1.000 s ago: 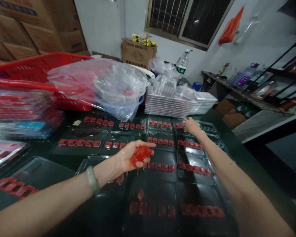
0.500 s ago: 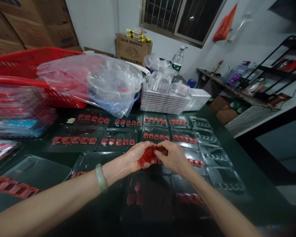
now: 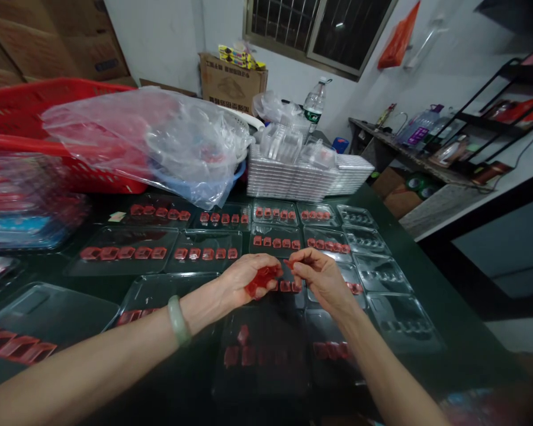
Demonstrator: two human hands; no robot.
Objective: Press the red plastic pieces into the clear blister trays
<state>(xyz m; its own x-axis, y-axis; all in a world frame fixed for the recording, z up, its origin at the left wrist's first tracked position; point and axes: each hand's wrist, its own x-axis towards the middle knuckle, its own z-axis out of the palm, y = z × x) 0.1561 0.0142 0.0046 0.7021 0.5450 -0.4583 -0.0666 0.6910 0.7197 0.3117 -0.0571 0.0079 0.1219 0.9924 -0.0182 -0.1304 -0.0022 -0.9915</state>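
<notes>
In my left hand [image 3: 252, 278] lies a small heap of translucent red plastic pieces [image 3: 263, 280], the fingers curled around it. Just to its right, my right hand [image 3: 317, 273] pinches one red piece [image 3: 288, 264] between thumb and fingertips. Below and around both hands, clear plastic trays [image 3: 208, 236] lie in rows on a dark green table [image 3: 444, 284]. Many trays bear a row of red pieces [image 3: 208, 254]. A nearer clear tray [image 3: 262, 378] has a few red pieces at its left. Trays at the right [image 3: 386, 269] show moulded pockets without red pieces.
Behind the rows stand stacked clear trays [image 3: 288, 177], a plastic bag [image 3: 115, 118] over a blue basin [image 3: 190, 183], and a red basket [image 3: 71, 89]. A blurred stack of packages [image 3: 22, 201] sits at the left. A water bottle [image 3: 315, 103] and a cardboard box [image 3: 231, 86] are farther back.
My right hand has drawn away from the left hand to the right, with a red piece between its fingertips. The view has shifted slightly.
</notes>
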